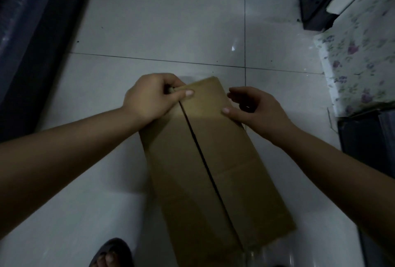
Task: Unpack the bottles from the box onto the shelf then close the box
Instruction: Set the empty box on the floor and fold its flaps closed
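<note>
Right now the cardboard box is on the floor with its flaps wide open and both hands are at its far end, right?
Not quite. The head view shows the cardboard box with its flaps folded shut. It does lie on the floor, with the left hand and right hand at its far end.

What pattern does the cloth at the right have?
The cloth is pale with purple flowers; the head view shows it.

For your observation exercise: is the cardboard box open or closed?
Closed: the cardboard box has both top flaps folded flat, meeting along a narrow dark centre seam.
</note>
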